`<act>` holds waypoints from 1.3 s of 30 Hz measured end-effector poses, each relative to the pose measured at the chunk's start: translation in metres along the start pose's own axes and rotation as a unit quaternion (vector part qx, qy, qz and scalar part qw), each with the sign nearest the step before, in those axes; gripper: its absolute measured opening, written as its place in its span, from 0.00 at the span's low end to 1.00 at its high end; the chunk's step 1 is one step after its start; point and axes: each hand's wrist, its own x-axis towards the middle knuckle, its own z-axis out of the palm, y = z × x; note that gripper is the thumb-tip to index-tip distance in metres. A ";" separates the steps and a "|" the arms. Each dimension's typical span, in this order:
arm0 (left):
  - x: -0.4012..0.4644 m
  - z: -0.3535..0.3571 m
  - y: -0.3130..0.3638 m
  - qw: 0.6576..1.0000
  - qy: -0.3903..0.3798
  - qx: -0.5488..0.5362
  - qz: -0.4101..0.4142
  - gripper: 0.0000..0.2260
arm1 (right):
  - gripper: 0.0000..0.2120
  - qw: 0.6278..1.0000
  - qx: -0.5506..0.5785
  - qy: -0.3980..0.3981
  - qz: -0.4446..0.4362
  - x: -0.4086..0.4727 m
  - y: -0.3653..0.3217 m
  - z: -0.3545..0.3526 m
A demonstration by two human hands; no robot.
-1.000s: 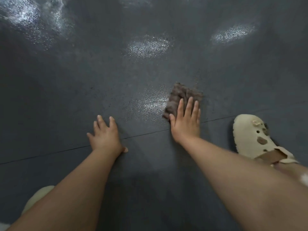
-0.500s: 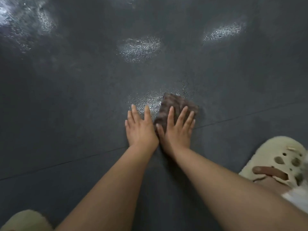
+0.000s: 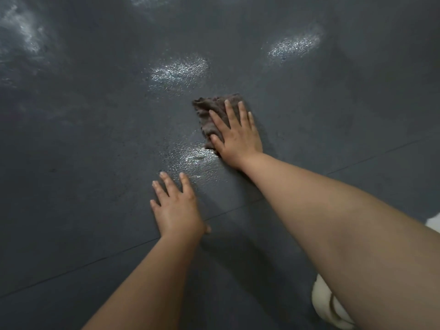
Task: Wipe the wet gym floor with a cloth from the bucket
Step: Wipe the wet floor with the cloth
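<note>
A brown cloth lies flat on the dark grey gym floor, a little right of centre. My right hand presses down on it with fingers spread, covering its near right part. My left hand rests flat on the bare floor, nearer to me and left of the cloth, holding nothing. A wet, shiny patch sits between the two hands. No bucket is in view.
More glossy wet patches shine farther out, with another glossy patch to the right. A thin seam crosses the floor diagonally. A cream foam clog shows at the lower right under my right arm.
My right hand has pushed the cloth forward and to the right. My left hand has drawn back from beside the cloth toward me and lies flat on the floor.
</note>
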 end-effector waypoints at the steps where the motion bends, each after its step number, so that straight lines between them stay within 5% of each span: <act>1: 0.000 0.000 -0.001 1.000 -0.001 -0.005 0.004 0.60 | 0.28 1.000 0.007 0.006 0.023 0.001 0.012 -0.001; 8: 0.000 -0.002 -0.003 0.999 -0.001 -0.031 0.017 0.60 | 0.28 0.952 0.061 0.021 0.299 -0.043 0.119 0.006; 12: 0.001 -0.002 -0.001 0.999 0.003 -0.040 0.013 0.60 | 0.28 0.918 0.107 0.029 0.382 -0.060 0.098 0.012; 14: 0.000 -0.002 -0.001 0.999 0.003 -0.045 0.013 0.60 | 0.28 0.922 0.128 0.027 0.364 -0.070 0.062 0.013; 20: -0.004 -0.003 -0.002 0.999 0.008 -0.045 0.013 0.59 | 0.29 0.988 0.080 0.022 0.129 -0.140 -0.038 0.048; 26: -0.003 -0.006 0.001 1.000 -0.010 -0.023 -0.006 0.60 | 0.31 0.999 0.051 -0.015 0.010 -0.130 0.009 0.037; 33: -0.025 0.009 0.045 0.997 0.055 0.053 0.034 0.41 | 0.28 0.969 0.086 0.001 0.231 -0.096 0.118 0.018; 39: -0.048 0.042 0.104 0.996 -0.006 0.026 0.083 0.49 | 0.28 0.916 0.129 0.081 0.371 -0.145 0.078 0.042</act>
